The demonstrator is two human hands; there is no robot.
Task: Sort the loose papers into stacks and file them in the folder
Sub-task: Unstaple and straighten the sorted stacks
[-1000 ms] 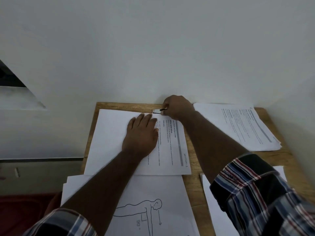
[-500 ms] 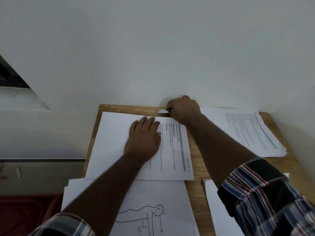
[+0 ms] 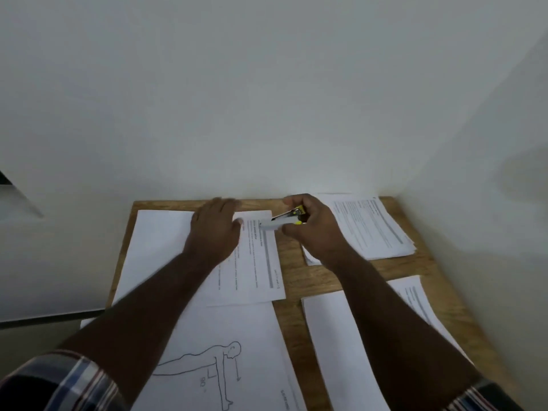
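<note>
Wooden table [image 3: 292, 280] pushed into a wall corner, 4 lots of paper on it. Far left: the printed stack [image 3: 255, 262], text side up, with blank white sheet showing to its left. Far right: a second text stack [image 3: 370, 229], edges slightly fanned. Near left: the figure drawing sheet [image 3: 225, 351], a push-up outline with a 90° mark. Near right: more sheets [image 3: 335, 336], partly under the right forearm.

Left hand [image 3: 215, 229] lies flat on the far-left stack, fingers straight and together, pressing it down; blurred, so fingertip detail is lost. Right hand [image 3: 311, 229] curls around a small stapler [image 3: 284, 219], white body with yellow trim, its nose pointing at the stack's far right corner. Cannot tell whether paper sits in its mouth. No folder in view.

Handling, as judged: the sheets are light, limp and slick on each other, so a stack will skew under any sideways push. Best held by a flat palm near the corner being fastened, or lifted by pinching 2 opposite edges after squaring. Single sheets crease easily. The fanned far-right stack likely needs squaring before filing.
</note>
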